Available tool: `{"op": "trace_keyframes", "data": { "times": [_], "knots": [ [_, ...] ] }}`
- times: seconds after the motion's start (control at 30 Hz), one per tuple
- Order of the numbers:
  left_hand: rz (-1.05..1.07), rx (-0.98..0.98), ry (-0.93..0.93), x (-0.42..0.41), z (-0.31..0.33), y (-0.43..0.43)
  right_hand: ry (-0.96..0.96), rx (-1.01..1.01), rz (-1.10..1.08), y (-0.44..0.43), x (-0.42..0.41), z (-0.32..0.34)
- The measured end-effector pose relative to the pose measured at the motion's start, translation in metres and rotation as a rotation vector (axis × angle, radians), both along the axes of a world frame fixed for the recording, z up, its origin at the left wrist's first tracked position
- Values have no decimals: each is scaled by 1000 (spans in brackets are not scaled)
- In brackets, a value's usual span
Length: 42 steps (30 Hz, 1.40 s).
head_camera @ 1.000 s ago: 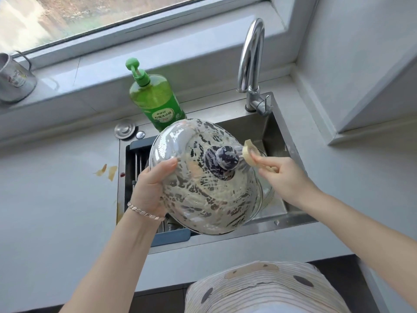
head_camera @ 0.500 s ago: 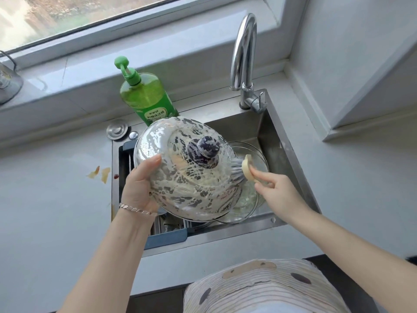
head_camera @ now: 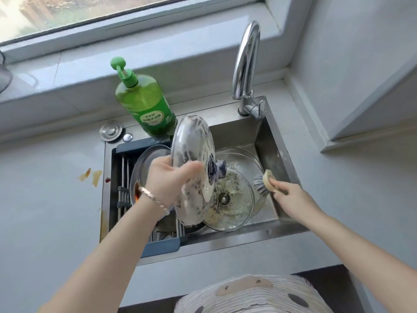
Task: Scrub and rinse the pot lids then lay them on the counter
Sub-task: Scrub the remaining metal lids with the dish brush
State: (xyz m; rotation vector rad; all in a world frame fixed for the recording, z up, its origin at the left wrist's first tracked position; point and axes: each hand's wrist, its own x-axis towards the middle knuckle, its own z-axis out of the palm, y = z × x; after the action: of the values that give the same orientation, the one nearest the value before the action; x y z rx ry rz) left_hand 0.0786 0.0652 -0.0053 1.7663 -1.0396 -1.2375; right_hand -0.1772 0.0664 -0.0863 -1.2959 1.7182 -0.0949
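Above the sink (head_camera: 284, 154), the left hand (head_camera: 168, 177) is holding a steel pot lid (head_camera: 194, 152) up on edge, its grip curling round the near rim. Suds are coating most of the dome and its dark knob (head_camera: 218, 170), so the scrubbing of this top face is looking largely done. The underside is facing away, and I cannot tell whether it has been touched. Near the sink's right wall, the right hand (head_camera: 291, 197) is pinching the pale handle of a dish brush (head_camera: 262, 184), whose bristles are pointing toward the lid but hanging apart from it. Down inside the sink a glass lid (head_camera: 234, 206) is lying streaked and greasy, with another glass piece behind it; both are probably waiting for their own scrub. No water is running from the faucet (head_camera: 246, 64) at the sink's back edge, so rinsing is not yet happening. No lid is lying on the tabletop (head_camera: 45, 211) either side of the sink, as far as it shows — the laying-out is yet to begin.
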Motion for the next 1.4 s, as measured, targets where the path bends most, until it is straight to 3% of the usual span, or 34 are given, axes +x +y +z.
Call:
{"op": "trace_keyframes", "data": {
  "times": [0.33,0.63,0.9,1.13,1.4],
  "knots": [
    [-854,32,-830,-55,-78,-37,-123,-31,-237,-19,-23,-21],
    [-1189,81,-1151,-81,-174,-68,-251,93,-352,-42,-19,-50],
    [-1400,132,-1221,-108,-221,-71,-279,146,-396,-46,-20,-69],
    [-1423,218,-1194,-124,-254,-62,-257,154,-382,-46,-18,-71],
    [-1171,462,-837,-82,-245,-46,-266,140,-362,-39,-1,-65]
  ]
}}
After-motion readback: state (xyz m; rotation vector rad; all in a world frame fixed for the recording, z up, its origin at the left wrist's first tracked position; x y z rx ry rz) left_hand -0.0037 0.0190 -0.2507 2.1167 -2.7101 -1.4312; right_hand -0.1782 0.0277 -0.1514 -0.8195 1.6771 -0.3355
